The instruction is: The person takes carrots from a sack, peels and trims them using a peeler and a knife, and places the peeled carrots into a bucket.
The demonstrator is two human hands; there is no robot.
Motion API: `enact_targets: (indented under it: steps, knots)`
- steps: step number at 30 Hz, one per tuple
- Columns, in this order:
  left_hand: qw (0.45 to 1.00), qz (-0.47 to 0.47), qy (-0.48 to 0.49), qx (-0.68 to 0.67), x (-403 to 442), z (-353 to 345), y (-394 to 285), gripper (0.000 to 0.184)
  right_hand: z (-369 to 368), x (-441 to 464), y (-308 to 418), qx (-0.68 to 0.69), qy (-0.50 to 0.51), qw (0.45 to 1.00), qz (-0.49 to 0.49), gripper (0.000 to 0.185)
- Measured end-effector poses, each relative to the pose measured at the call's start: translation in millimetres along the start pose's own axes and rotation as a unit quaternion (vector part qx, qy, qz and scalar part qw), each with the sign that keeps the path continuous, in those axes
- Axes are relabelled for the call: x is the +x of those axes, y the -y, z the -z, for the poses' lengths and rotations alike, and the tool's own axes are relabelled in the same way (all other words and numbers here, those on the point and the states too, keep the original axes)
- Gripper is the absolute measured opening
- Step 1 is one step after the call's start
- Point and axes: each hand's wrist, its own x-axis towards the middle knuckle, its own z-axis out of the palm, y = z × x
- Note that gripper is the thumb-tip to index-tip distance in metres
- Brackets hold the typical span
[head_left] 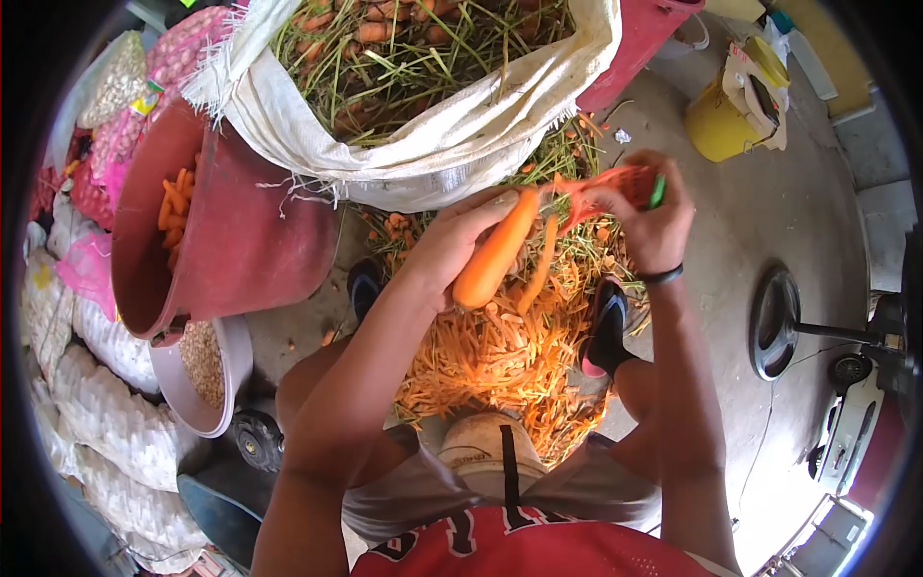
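My left hand point(452, 240) is wrapped round a peeled orange carrot point(493, 255), its thick end pointing down toward me. In my right hand point(659, 221) is a peeler point(608, 183), reddish-orange and smeared by motion, with a green part showing between the fingers. Its front end is close to the carrot's upper end. A strip of carrot peel point(541, 264) hangs beside the carrot. Below both hands lies a heap of carrot peelings point(490, 361) between my feet.
Ahead stands a white sack point(423, 159) of carrots and green stalks. A red tub point(250, 221) with carrots lies tilted at left, near a basin point(234, 370). Filled sacks point(115, 423) line the left side. A yellow bucket point(716, 125) and a black round base point(775, 322) stand right.
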Motion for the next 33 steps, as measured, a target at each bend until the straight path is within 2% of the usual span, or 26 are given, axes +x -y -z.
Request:
enact_targets:
  steps: [2, 4, 5, 6, 7, 9, 12, 14, 16, 19, 22, 25, 26, 27, 28, 31, 33]
  knots:
    - [0.998, -0.011, 0.023, -0.065, 6.5, 6.0, 0.5, 0.037, -11.5, -16.3, 32.5, 0.047, 0.085, 0.994, 0.050, 0.055]
    - [0.997, -0.026, 0.028, -0.063, 11.0, 5.9, 3.4, 0.035, -21.3, -22.2, 51.5, 0.050, 0.107, 0.980, 0.161, 0.053]
    - [0.998, -0.024, 0.032, -0.051, 9.5, 6.2, 6.0, 0.035, -19.2, -17.6, 51.5, 0.021, 0.069, 0.975, 0.208, 0.054]
    - [0.998, -0.023, 0.038, -0.041, 6.8, 4.1, 6.6, 0.035, -16.2, -14.7, 42.8, 0.009, 0.054, 0.985, 0.166, 0.054]
    - [0.998, 0.019, 0.054, -0.034, -2.8, 0.1, -2.6, 0.035, -11.0, -10.7, 29.0, -0.004, 0.039, 0.991, 0.125, 0.055]
    - [0.998, 0.004, 0.057, 0.002, -0.7, 2.4, 1.1, 0.036, -2.2, 4.7, 6.2, -0.038, -0.030, 0.995, 0.085, 0.054]
    - [0.999, -0.014, 0.051, -0.009, 4.9, 9.1, 3.5, 0.037, 3.2, 6.7, -3.8, 0.063, -0.045, 0.996, -0.042, 0.054]
    - [0.998, -0.026, 0.041, -0.040, 8.4, 13.1, 2.1, 0.038, -5.2, -13.6, 33.6, 0.050, 0.044, 0.997, 0.033, 0.055]
    - [0.998, -0.014, 0.022, -0.056, 9.5, 5.4, 1.2, 0.037, -19.5, -19.9, 54.2, 0.037, 0.070, 0.968, 0.239, 0.056]
    - [0.998, -0.006, 0.051, -0.035, -0.2, -1.2, 1.1, 0.038, -8.7, -10.2, 38.0, -0.029, 0.039, 0.984, 0.171, 0.056]
    - [0.999, 0.000, 0.046, 0.004, -1.7, -1.8, 0.3, 0.034, 3.9, 9.8, -0.5, -0.066, -0.045, 0.995, 0.054, 0.056]
    - [0.998, -0.022, 0.057, -0.035, 5.1, 6.3, 1.0, 0.035, 0.8, -0.9, 9.3, 0.078, -0.016, 0.996, -0.038, 0.055]
    - [0.997, -0.027, 0.060, -0.047, 6.9, 8.4, 1.7, 0.035, -7.0, -9.8, 18.7, 0.067, -0.005, 0.996, 0.063, 0.057]
    - [0.998, -0.010, -0.037, -0.042, -0.9, -9.3, -6.3, 0.036, -12.6, -15.1, 36.2, 0.061, 0.029, 0.987, 0.147, 0.057]
    - [0.999, -0.020, -0.022, -0.033, 1.7, -7.0, -4.2, 0.035, -14.2, -17.2, 48.8, 0.054, 0.062, 0.970, 0.227, 0.057]
    - [1.000, -0.022, 0.015, -0.004, 7.6, -4.7, 2.6, 0.034, -10.3, -11.7, 40.7, -0.016, 0.056, 0.977, 0.204, 0.058]
    - [1.000, -0.004, 0.020, 0.009, 0.9, -6.8, 1.2, 0.032, 2.9, 5.6, 13.0, -0.054, -0.011, 0.991, 0.124, 0.059]
